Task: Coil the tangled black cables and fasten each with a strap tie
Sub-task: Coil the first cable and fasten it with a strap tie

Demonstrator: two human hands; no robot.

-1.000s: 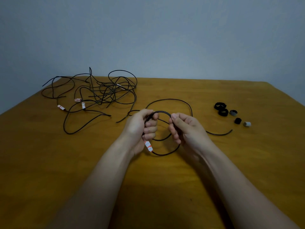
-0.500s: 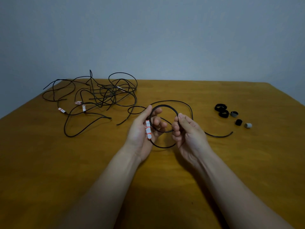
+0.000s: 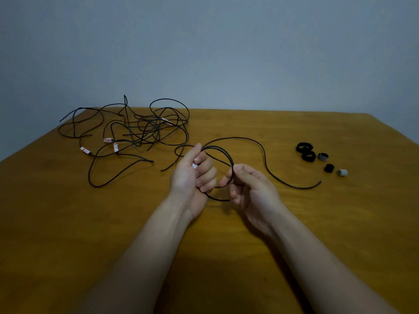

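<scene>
Where held over the middle of the table [image 3: 68, 223], found coil [image 3: 229, 157] clenched in left hand [image 3: 192, 175], pinched at right rim by right hand [image 3: 254, 189]. Noted loose tail [image 3: 294, 186] running rightward toward right edge, short of ties [image 3: 308, 155]. Judged nearer right hand for next loop.

Lit dimly and flatly, with a cool grey cast on the wall [image 3: 208, 46]. Threw a soft, dark shadow onto the bench [image 3: 217, 275] nearest the camera. Darkened toward the corners. Bowed the bench's far edge, wide-angle fashion. Rendered the coiled cable [image 3: 223, 151] and tangled cables [image 3: 145, 130] slightly soft.
</scene>
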